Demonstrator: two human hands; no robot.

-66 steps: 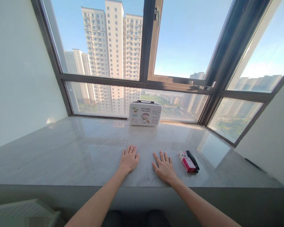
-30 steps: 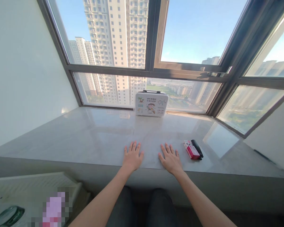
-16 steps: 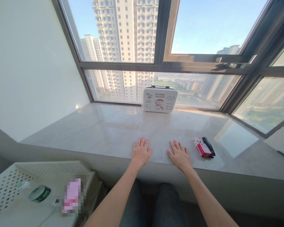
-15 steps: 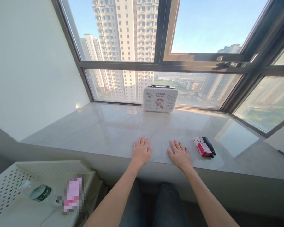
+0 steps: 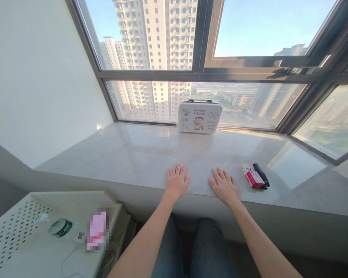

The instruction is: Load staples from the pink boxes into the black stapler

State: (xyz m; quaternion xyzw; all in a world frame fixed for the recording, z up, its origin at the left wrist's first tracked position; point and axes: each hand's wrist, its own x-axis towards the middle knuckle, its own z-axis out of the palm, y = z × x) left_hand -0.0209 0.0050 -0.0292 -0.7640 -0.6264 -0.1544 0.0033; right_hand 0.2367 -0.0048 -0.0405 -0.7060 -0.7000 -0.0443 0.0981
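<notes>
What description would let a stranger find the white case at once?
Find the window and the pale sill below it, where the left hand and right hand rest flat. Beyond them, by the window, the white case stands upright. Its black top handle and cartoon figure set it apart from the red-and-white packaging and black object lying near the right hand.

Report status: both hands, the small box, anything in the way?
Left hand, right hand: palms down on ledge, holding nothing. Small box right of right hand, untouched. Black object along box's far side, not in between.
</notes>
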